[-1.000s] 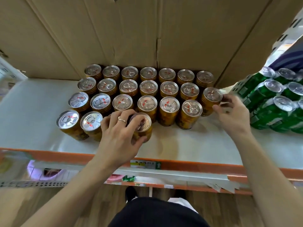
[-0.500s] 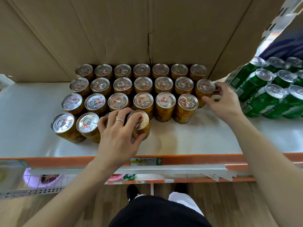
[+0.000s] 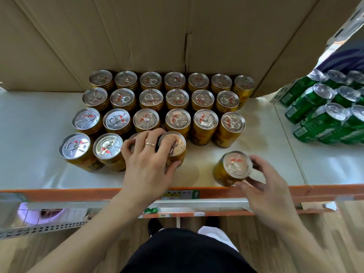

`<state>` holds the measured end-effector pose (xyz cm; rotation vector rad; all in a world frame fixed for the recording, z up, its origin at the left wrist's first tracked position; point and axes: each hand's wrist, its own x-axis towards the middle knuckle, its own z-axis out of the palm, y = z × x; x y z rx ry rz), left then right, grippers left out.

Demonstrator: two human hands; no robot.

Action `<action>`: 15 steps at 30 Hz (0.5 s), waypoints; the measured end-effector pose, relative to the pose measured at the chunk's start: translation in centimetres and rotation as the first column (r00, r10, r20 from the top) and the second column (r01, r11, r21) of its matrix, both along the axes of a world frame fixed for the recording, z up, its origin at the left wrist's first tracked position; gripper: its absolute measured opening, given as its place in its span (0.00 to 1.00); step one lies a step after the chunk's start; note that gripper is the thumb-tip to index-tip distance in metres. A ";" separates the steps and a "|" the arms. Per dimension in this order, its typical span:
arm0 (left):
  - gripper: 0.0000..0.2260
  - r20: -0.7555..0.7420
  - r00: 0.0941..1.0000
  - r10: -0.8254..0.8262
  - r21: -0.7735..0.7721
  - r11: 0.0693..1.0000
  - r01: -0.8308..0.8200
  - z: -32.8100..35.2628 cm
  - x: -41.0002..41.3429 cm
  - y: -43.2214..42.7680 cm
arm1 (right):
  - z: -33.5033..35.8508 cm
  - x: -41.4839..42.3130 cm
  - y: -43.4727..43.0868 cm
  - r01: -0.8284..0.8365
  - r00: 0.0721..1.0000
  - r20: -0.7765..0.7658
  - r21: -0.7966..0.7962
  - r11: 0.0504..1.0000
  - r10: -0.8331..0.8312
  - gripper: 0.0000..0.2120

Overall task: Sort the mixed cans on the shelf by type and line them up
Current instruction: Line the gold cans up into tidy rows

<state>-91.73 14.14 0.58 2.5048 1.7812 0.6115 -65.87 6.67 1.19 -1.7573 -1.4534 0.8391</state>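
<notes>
Lower right of centre, the right hand (image 3: 269, 192) curls around one gold ribbed metal can (image 3: 237, 167) at the white shelf's (image 3: 39, 154) front edge. The left hand (image 3: 145, 164) grips a front-row gold can (image 3: 175, 146). The gold can rows (image 3: 177, 120) behind hold four, six, six and seven. Green cans (image 3: 315, 123) at the far right are cropped, so their number is unclear.

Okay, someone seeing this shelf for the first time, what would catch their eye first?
The tight block of gold cans, pull-tab lids up, standing in rows on the white shelf against the cardboard. Next, the right hand holding a lone gold can apart by the orange front edge, while the left hand grips a front-row can. Green cans crowd the far right.
</notes>
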 end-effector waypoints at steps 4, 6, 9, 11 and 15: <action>0.26 -0.009 1.000 0.009 -0.019 1.000 -0.009 0.1 0.1 0.0 | -1.3 -4.3 2.1 -0.093 0.995 -0.022 0.031 0.995 0.094 0.29; 0.27 -0.015 1.000 0.017 -0.033 0.999 -0.017 0.2 0.1 0.0 | -2.1 -5.7 3.3 -0.062 0.997 -0.032 0.071 0.996 0.064 0.27; 0.26 -0.031 0.999 0.030 -0.070 0.997 -0.032 0.6 0.3 0.0 | -2.9 -6.1 4.1 0.025 0.999 -0.037 0.122 0.992 -0.020 0.26; 0.28 -0.050 0.998 0.042 -0.116 0.992 -0.047 1.0 0.6 0.0 | -2.9 -5.8 4.0 -0.007 1.000 -0.007 0.123 0.992 0.008 0.26; 0.33 -0.049 0.997 0.058 -0.175 0.982 -0.066 1.7 1.8 0.0 | -0.6 -2.6 4.2 -0.006 0.997 0.077 0.330 0.944 -0.020 0.18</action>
